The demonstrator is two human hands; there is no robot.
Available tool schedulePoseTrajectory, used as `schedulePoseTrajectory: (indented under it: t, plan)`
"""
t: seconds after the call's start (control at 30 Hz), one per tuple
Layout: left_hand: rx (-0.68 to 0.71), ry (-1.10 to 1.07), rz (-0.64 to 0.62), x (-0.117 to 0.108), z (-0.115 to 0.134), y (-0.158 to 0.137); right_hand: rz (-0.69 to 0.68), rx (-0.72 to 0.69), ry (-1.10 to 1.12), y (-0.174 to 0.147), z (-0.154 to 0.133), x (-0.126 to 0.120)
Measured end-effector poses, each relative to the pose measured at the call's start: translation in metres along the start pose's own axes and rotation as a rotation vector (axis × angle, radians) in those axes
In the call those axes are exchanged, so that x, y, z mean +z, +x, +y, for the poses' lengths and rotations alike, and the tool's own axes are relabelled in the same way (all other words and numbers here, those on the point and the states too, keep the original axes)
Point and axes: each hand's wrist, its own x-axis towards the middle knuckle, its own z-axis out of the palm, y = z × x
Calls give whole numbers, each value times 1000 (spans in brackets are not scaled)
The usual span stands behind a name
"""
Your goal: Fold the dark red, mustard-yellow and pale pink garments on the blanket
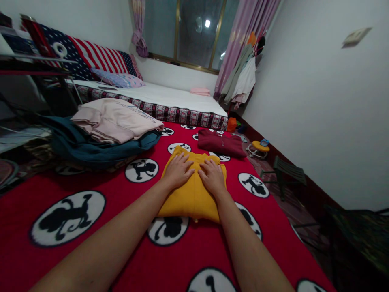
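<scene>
A folded yellow garment (pixel 191 198) lies in the middle of a red blanket (pixel 127 227) printed with black-and-white cartoon circles. My left hand (pixel 178 170) rests flat on the garment's upper left part, fingers spread. My right hand (pixel 212 176) lies flat beside it on the upper right part, almost touching the left. Neither hand grips anything. A folded dark red garment (pixel 221 144) sits on the blanket just beyond the yellow one.
A pile of pink (pixel 115 119) and teal clothes (pixel 91 148) lies at the left. Behind is a second bed (pixel 170 99) with pillows under a window. Clothes hang at the right wall (pixel 243 79). A small dark stool (pixel 287 172) and a yellow toy (pixel 258 147) stand on the floor.
</scene>
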Motion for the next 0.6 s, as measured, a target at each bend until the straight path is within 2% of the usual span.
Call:
schedulePoseTrajectory:
  t: [0.07, 0.13, 0.27, 0.33, 0.4, 0.47, 0.53, 0.6]
  plan:
    - [-2, -42, 13, 0, 0, 0, 20, -11, 25, 1, 1, 2]
    - [-45, -108, 89, -3, 0, 0, 77, 1, 72, 2, 4, 2]
    - [-251, -74, 323, -21, -8, -4, 338, 129, 69, 5, 15, -11]
    - [-379, -23, 314, -30, -18, -5, 383, 223, -22, 5, 22, -24]
    - [-518, -88, 207, -35, -30, -5, 280, 346, -82, 5, 29, -38]
    - [-605, -227, 90, -35, -41, -3, 105, 454, -80, 5, 35, -49]
    - [-614, -321, 32, -33, -47, -1, -16, 485, -62, 5, 40, -54]
    - [-591, -331, 21, -32, -48, 1, -36, 459, -55, 6, 45, -54]
